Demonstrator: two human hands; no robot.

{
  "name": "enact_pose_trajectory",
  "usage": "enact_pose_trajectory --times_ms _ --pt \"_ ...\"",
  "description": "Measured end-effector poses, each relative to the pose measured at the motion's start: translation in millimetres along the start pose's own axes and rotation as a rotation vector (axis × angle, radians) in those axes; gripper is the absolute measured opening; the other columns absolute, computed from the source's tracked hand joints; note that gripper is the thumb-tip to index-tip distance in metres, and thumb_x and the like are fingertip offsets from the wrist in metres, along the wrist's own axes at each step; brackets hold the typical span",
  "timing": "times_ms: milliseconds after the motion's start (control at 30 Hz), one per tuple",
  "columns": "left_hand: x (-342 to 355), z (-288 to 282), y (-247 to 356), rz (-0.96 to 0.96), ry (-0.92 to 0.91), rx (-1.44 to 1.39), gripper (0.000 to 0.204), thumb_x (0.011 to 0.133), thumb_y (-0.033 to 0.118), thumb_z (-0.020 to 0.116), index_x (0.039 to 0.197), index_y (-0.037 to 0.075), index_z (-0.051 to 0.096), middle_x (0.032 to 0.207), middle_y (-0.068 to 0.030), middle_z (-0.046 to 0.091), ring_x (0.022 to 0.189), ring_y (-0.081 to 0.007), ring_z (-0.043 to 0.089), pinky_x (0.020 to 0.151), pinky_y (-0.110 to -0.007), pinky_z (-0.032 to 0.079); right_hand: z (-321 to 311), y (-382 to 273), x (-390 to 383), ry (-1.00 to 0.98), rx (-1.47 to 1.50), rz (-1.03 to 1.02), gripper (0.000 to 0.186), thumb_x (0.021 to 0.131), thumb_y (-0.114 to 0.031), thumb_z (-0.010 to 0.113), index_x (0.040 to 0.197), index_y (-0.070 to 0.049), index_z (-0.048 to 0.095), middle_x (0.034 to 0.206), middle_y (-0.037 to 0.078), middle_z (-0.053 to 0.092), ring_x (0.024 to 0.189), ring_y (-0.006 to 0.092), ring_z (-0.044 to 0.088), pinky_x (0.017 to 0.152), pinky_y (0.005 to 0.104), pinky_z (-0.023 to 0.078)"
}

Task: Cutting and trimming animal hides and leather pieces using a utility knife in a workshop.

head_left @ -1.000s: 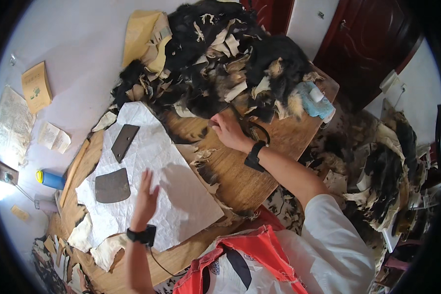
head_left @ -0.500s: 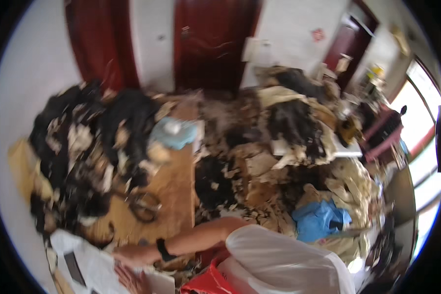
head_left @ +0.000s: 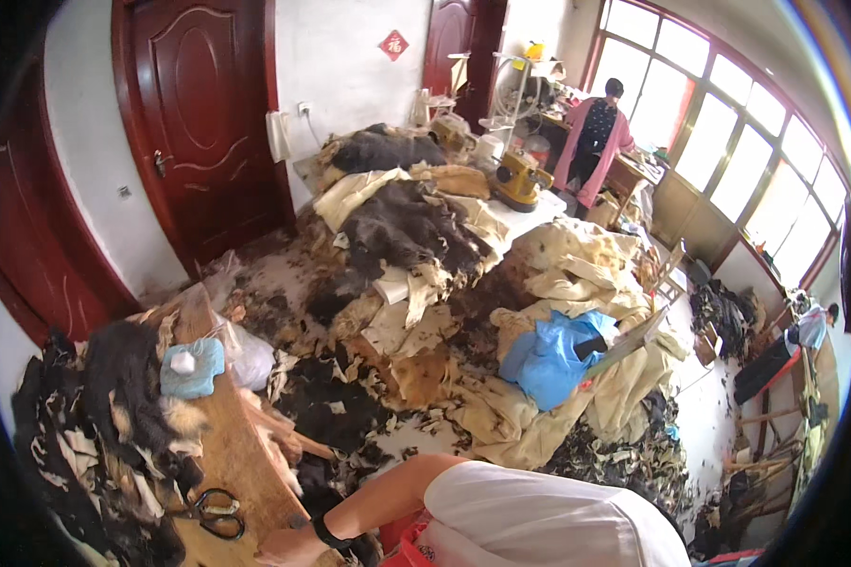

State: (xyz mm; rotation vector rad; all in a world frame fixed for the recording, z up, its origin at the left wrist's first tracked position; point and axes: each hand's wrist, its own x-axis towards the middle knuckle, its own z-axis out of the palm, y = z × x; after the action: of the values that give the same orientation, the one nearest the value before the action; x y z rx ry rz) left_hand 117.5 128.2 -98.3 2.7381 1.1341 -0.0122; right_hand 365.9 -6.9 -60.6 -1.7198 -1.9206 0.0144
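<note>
My right hand is low in the picture, at the near end of a wooden board. A black band circles its wrist, and the lower edge cuts off its fingers, so their grip does not show. Left of it on the board lies a pair of scissors with black handles. Black and cream fur pelts are heaped along the board's left side. A light blue folded cloth with a small white lump on it sits farther up the board. My left hand is out of the picture.
Fur scraps litter the floor. Pelts cover a white table beside a yellow machine. Blue cloth lies on cream hides. A person in pink stands at a far bench by the windows.
The view has swung to the right, bringing in the windows and the other person. My left hand and the white sheet under my hands have left the picture.
</note>
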Motion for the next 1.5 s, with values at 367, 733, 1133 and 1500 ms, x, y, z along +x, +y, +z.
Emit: enact_pose_trajectory --times_ms 367,733,1133,1500 --pt "-61 -90 25 -0.162 0.069 -0.121 0.084 0.095 0.049 0.054 0.155 0.0 0.022 0.162 -0.0235 0.019 0.149 -0.0457 0.016 0.115 -0.064 0.02 -7 -64 67 -0.444 0.261 0.021 0.029 0.085 -0.026 0.064 0.077 0.002 0.065 0.073 0.024 0.065 0.068 0.0408 0.066 0.061 0.0494 0.049" --pt "-83 -91 14 -0.254 0.133 -0.127 0.084 0.092 0.053 0.057 0.156 0.007 0.026 0.162 -0.0196 0.023 0.148 -0.0442 0.021 0.112 -0.065 0.025 15 -88 152 -0.336 0.15 -0.013 0.036 0.089 -0.034 0.064 0.097 0.001 0.065 0.089 0.027 0.069 0.085 0.0432 0.067 0.074 0.0509 0.052" --pt "-73 -101 36 -0.36 0.173 0.037 0.07 0.094 0.046 0.059 0.15 0.01 0.038 0.151 -0.0221 0.04 0.139 -0.0417 0.038 0.105 -0.063 0.036 11 -57 184 -0.382 0.251 0.04 0.048 0.084 -0.042 0.075 0.101 0.002 0.065 0.088 0.019 0.07 0.081 0.0344 0.069 0.069 0.043 0.053" --pt "-41 -151 88 -0.403 0.192 -1.671 0.041 0.105 0.042 0.048 0.108 0.002 0.058 0.086 -0.0005 0.059 0.081 -0.0108 0.058 0.072 -0.029 0.048 -36 -101 166 -0.739 1.604 0.34 0.026 0.1 -0.024 0.062 0.116 -0.004 0.065 0.092 -0.001 0.062 0.078 0.0073 0.057 0.071 0.0242 0.047"
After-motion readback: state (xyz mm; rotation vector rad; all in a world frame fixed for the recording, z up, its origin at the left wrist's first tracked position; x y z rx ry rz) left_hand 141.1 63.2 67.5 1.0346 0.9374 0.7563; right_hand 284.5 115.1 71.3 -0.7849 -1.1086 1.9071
